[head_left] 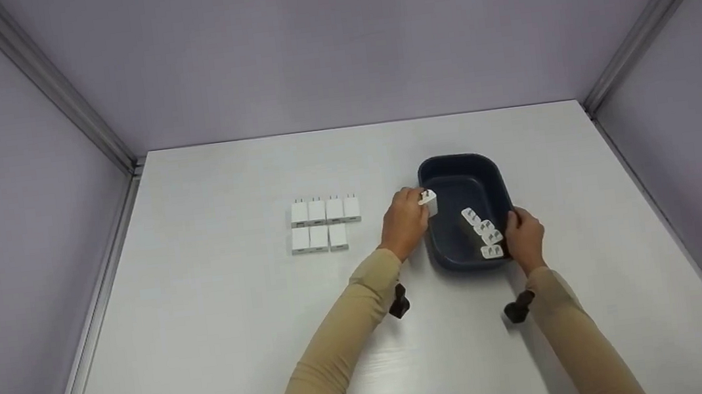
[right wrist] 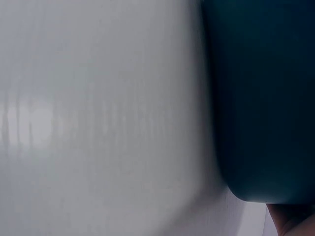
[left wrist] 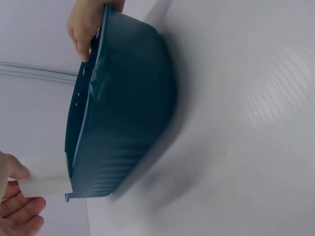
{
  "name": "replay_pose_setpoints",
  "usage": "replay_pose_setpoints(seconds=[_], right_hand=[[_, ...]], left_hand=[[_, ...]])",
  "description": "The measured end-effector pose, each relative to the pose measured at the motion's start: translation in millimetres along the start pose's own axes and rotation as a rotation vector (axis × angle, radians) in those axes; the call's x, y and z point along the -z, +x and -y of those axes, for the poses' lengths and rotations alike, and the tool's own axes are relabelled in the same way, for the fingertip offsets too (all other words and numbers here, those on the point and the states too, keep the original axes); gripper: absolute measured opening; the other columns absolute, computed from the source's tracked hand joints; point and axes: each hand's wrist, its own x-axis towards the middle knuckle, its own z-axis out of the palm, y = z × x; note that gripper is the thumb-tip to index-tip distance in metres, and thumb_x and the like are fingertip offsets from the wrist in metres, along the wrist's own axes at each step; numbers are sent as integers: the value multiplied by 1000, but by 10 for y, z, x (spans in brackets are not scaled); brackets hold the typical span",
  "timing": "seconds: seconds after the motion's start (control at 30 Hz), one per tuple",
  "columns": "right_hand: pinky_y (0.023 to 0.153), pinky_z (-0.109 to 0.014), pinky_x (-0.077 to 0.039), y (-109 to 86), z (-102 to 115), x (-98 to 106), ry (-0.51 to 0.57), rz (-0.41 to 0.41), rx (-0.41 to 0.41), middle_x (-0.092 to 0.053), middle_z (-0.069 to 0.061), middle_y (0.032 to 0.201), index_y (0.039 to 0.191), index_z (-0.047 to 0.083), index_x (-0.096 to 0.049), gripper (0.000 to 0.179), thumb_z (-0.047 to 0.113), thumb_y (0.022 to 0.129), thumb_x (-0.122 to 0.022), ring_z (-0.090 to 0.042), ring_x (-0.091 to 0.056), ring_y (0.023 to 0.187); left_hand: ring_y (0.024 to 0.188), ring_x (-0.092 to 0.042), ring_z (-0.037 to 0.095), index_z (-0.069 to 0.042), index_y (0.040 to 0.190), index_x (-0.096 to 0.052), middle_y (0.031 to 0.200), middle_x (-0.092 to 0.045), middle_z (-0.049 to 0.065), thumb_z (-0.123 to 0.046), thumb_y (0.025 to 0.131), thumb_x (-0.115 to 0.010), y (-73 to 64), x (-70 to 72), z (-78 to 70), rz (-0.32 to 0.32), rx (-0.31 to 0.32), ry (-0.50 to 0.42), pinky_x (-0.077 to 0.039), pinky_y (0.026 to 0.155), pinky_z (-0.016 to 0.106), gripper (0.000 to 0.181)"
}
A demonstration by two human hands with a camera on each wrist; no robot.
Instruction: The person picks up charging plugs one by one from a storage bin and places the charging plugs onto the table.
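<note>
My left hand (head_left: 404,222) pinches a white charger plug (head_left: 429,202), its metal prongs showing, at the left rim of a dark blue plastic bin (head_left: 438,240). In the left wrist view, thumb and fingers grip this plug (left wrist: 47,176) right by the bin's edge. My right hand (head_left: 525,238) holds the bin's right rim near its front corner; in the right wrist view the bin wall (right wrist: 266,108) hides most of that hand. Inside the bin, several white plugs (head_left: 487,232) stand prongs up along the right side.
Left of the bin, several more white plugs (head_left: 325,212) lie in two rows on the white table (head_left: 242,341), the back row's prongs pointing away. Pale walls (head_left: 334,47) rise behind and at both sides. A dark wrist camera (head_left: 399,302) hangs from the left sleeve.
</note>
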Motion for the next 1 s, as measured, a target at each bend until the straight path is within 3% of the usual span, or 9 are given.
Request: replay_pose_setpoints(seconds=[0.37,0.6,1.0], right_hand=[[101,-53,-46,0,-13,5,-11,-12,2,-57,-35,126,128,-13,-52,39,12,102,-38,-45,-56,119],[102,-52,-45,-5,-3,-6,-8,-5,-5,-56,-35,127,128,-13,-52,39,12,102,-38,-45,-55,120],[103,-52,-44,-9,-12,2,-2,6,-12,-56,-35,128,129,-13,-51,40,14,103,-37,-44,-55,121]], left_hand=[[95,-65,19,-3,112,-64,103,-67,9,-13,91,-60,-42,33,186,-13,22,47,-56,82,25,24],[97,-65,20,-2,113,-64,103,-67,10,-12,92,-58,-128,0,321,25,62,45,-57,83,26,24],[92,-65,24,2,109,-65,99,-67,14,-8,90,-59,-257,-71,501,32,67,64,-58,79,32,22]])
